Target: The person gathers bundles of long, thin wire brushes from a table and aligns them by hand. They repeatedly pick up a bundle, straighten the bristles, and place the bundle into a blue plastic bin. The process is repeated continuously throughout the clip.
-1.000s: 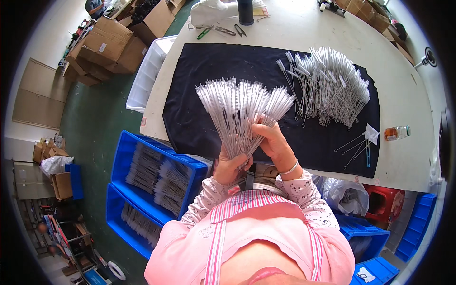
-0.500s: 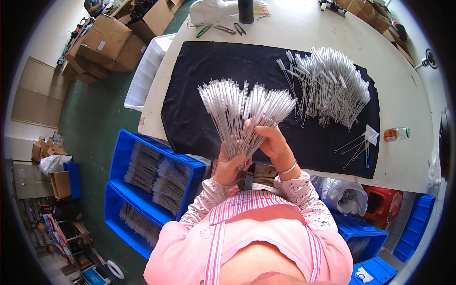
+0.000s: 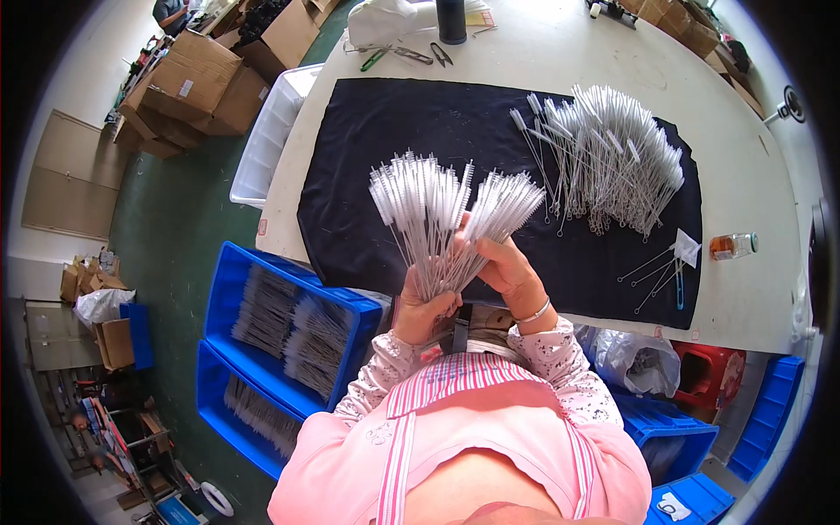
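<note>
A fanned bundle of white-bristled wire brushes (image 3: pixel 422 194) stands upright in front of me, bristles pointing away. My left hand (image 3: pixel 425 306) is closed round the wire stems at the bottom of the bundle. Higher up, my right hand (image 3: pixel 506 267) grips the stems of the right-hand part, thumb across them; its other fingers are partly hidden behind the wires. A gap splits the bristle heads into two groups. To the right, a large pile of similar brushes (image 3: pixel 604 157) lies on the black cloth (image 3: pixel 350 192), their looped wire ends toward me.
Blue crates (image 3: pixel 289 262) holding brushes stand at the left below the table. On the table's right lie a few loose brushes, a blue-handled tool (image 3: pixel 679 287) and a small jar (image 3: pixel 733 246). Snips (image 3: pixel 441 54) and a dark cylinder (image 3: pixel 451 22) are at the far edge.
The gap between the two groups of bristle heads has widened. My right hand has shifted slightly with the right group, while my left hand keeps its hold at the bottom.
</note>
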`<state>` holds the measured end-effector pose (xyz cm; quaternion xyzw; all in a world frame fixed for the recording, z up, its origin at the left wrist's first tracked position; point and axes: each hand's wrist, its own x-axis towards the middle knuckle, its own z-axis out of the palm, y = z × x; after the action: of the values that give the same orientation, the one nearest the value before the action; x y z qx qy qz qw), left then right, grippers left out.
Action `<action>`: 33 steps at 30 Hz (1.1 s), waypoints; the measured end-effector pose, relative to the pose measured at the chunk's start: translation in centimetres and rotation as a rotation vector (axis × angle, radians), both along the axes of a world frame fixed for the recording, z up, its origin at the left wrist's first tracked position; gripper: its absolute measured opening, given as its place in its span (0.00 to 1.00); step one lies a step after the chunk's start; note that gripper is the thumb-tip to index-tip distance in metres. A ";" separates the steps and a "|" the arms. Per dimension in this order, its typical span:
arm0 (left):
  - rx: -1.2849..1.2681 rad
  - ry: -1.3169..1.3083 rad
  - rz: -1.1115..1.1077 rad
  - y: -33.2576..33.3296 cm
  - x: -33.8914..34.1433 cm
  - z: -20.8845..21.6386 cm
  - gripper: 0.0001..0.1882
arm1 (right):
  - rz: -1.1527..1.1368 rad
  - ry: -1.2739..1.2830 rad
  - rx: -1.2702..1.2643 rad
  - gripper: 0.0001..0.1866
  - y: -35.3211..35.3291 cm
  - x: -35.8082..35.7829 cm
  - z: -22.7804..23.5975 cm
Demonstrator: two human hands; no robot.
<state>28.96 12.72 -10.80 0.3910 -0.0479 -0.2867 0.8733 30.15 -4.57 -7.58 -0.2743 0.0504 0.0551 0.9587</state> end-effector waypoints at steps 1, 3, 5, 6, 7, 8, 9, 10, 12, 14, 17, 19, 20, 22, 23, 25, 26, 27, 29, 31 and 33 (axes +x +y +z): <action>0.020 -0.012 -0.011 0.2 0.1 -0.1 0.29 | 0.004 -0.027 0.022 0.27 -0.1 0.0 -0.6; 0.072 -0.073 -0.019 0.5 0.2 -0.6 0.32 | 0.000 -0.065 0.029 0.27 -0.1 -0.1 -0.7; 0.135 -0.173 -0.015 0.7 0.2 -1.1 0.34 | -0.018 -0.086 0.000 0.28 -0.1 -0.2 0.0; 0.182 -0.225 -0.017 0.6 0.3 -1.1 0.35 | 0.011 -0.134 -0.058 0.29 -0.5 -0.3 -0.6; 0.229 -0.277 -0.013 0.6 0.2 -1.1 0.35 | 0.044 -0.181 -0.116 0.30 -1.0 -0.2 -1.7; 0.276 -0.330 -0.010 0.6 0.2 -1.1 0.36 | 0.077 -0.228 -0.174 0.31 -1.4 -0.3 -2.6; 0.268 -0.326 -0.012 0.5 0.2 -1.1 0.36 | 0.008 -0.219 -0.103 0.34 -1.4 -0.3 -2.6; 0.259 -0.322 -0.014 0.5 0.2 -1.1 0.36 | -0.061 -0.211 -0.031 0.36 -1.2 -0.4 -2.5; 0.244 -0.330 -0.006 0.6 0.3 -1.3 0.35 | -0.203 -0.171 0.058 0.42 -1.7 -0.4 0.3; 0.233 -0.355 0.013 0.8 0.3 -1.5 0.35 | -0.373 -0.220 -0.021 0.43 -4.3 0.6 3.1; 0.323 -0.383 0.020 1.2 0.4 -1.3 0.34 | -0.610 -0.159 -0.645 0.32 -9.1 1.0 5.6; 0.367 -0.466 0.061 1.3 0.4 -1.7 0.35 | -0.583 -0.211 -0.899 0.20 -8.9 1.2 9.3; 0.387 -0.508 0.077 1.3 0.4 -1.8 0.35 | -0.509 -0.249 -1.002 0.18 -9.0 1.3 10.8; 0.353 -0.482 0.033 1.6 0.3 -1.8 0.35 | -0.417 -0.270 -1.146 0.11 -9.3 2.0 12.0; 0.337 -0.468 0.012 1.8 0.2 -1.8 0.34 | -0.346 -0.268 -1.197 0.11 -9.8 2.3 12.2; 0.319 -0.412 -0.042 2.4 -0.1 -1.7 0.36 | -0.198 -0.264 -1.291 0.10 -10.5 2.7 12.7; 0.310 -0.384 -0.069 2.7 -0.2 -1.6 0.36 | -0.162 -0.328 -1.333 0.09 -10.6 2.7 13.1; 0.286 -0.393 -0.063 2.8 -0.1 -1.3 0.37 | -0.080 -0.309 -1.343 0.08 -10.6 2.6 13.4; 0.239 -0.411 -0.051 3.1 -0.2 -0.7 0.38 | 0.086 -0.271 -1.358 0.08 -10.8 2.2 14.3; 0.231 -0.404 0.004 2.8 -0.2 0.1 0.34 | 0.125 -0.357 -1.409 0.07 -11.0 1.9 14.8; 0.261 -0.468 -0.050 3.5 0.1 -0.2 0.35 | 0.166 -0.415 -1.432 0.06 -11.2 1.7 15.2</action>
<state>29.09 16.18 -11.01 0.5548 -0.2206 -0.2136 0.7733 31.87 -15.81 7.58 -0.8389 -0.1288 0.0279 0.5281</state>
